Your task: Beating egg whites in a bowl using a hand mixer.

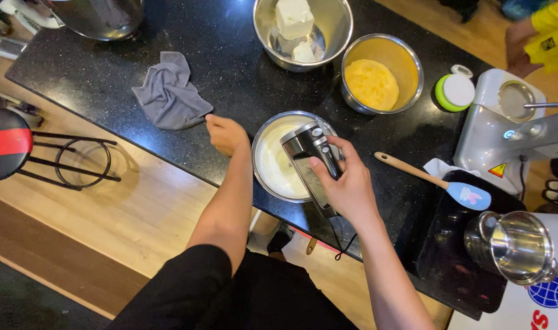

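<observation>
The lower part of the hand mixer [311, 165] goes down into the steel bowl [262, 142], so its beaters cannot be seen, and the pale cream inside the bowl is half covered by the mixer body. The bowl stands at the near edge of the black counter [230, 67], in front of the person. The right hand [346, 183] is closed around the mixer handle, thumb on top, forearm coming up from the lower right. The left hand [227, 134] rests on the counter just left of the bowl; its fingers are curled in a loose fist, holding nothing I can see, and whether it touches the bowl rim I cannot tell. A grey cloth [169, 91] lies crumpled just beyond this hand. At the far edge, a bowl with white blocks [303, 30] is cut off by the frame.
</observation>
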